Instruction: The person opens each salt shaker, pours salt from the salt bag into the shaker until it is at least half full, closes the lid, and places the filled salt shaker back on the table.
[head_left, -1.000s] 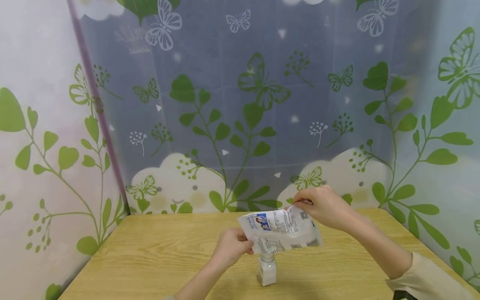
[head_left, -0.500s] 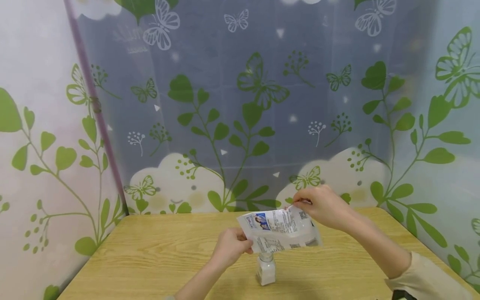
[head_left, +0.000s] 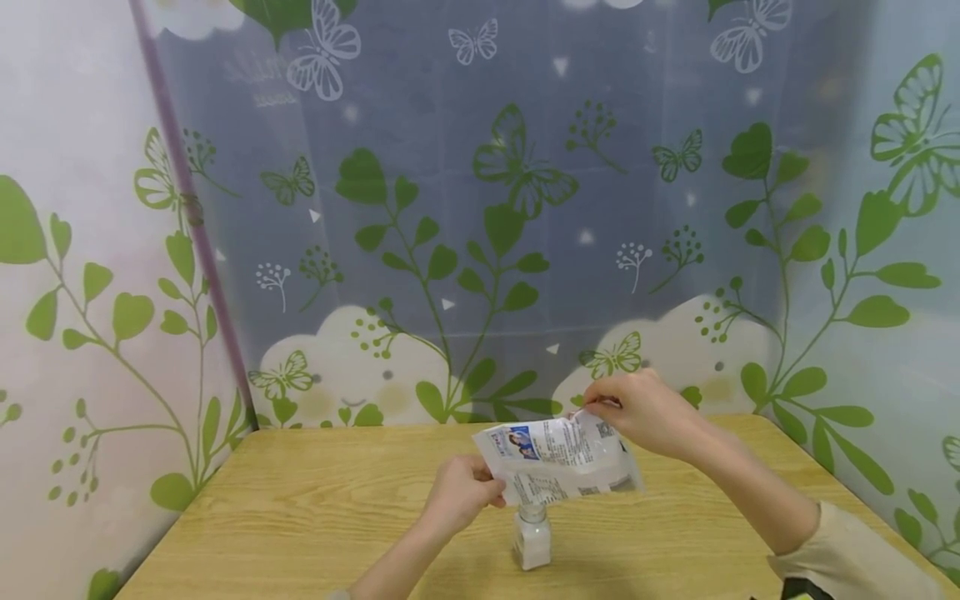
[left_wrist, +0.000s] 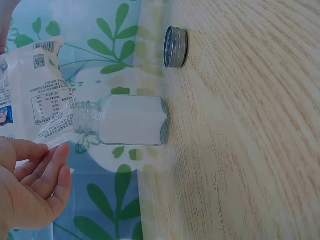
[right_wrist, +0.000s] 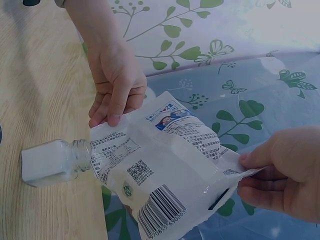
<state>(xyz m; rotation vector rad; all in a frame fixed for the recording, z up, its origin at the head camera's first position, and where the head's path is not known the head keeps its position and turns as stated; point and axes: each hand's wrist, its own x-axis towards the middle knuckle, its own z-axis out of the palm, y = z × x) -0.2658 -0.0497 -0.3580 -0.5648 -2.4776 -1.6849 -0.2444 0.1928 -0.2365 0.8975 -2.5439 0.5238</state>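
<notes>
A white printed plastic packet (head_left: 558,458) is held tilted above the table by both hands. My left hand (head_left: 459,497) pinches its lower left edge between thumb and fingers. At the upper right corner, my right hand (head_left: 651,414) pinches the plastic, seen closely in the right wrist view. The packet's low corner meets the mouth of a small square glass jar (left_wrist: 132,120) standing upright on the table. White matter fills the jar's body up to about the shoulder, while its threaded neck looks clear. Whether anything flows from the packet is hidden.
A silver metal screw lid (left_wrist: 176,47) lies on the wooden table (head_left: 330,500), a short way from the jar. Behind the table hangs a blue curtain (head_left: 420,108) printed with leaves and butterflies, with pale printed sheets at both sides.
</notes>
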